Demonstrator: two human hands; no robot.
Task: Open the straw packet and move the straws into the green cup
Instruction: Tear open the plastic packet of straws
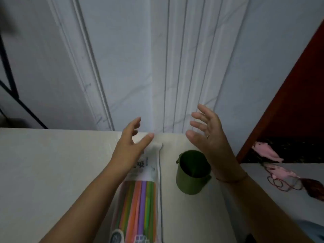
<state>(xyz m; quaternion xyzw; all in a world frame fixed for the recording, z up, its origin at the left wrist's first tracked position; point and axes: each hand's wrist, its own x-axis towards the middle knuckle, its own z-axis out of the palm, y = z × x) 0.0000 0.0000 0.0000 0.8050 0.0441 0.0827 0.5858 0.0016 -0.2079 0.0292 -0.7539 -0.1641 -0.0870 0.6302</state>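
A clear straw packet (143,199) lies lengthwise on the white table (52,163), with several coloured straws inside and a white printed label at its far end. To its right stands the green cup (191,174), upright and empty. My left hand (129,146) hovers over the packet's far end, fingers spread, holding nothing. My right hand (206,132) is raised above and just behind the cup, fingers spread, also holding nothing.
A white panelled wall (157,67) rises right behind the table's far edge. At the right, a pink toy (268,151) lies on a dark surface, and another pink object with rubber bands (284,181) lies on the table. A red panel (298,93) stands far right.
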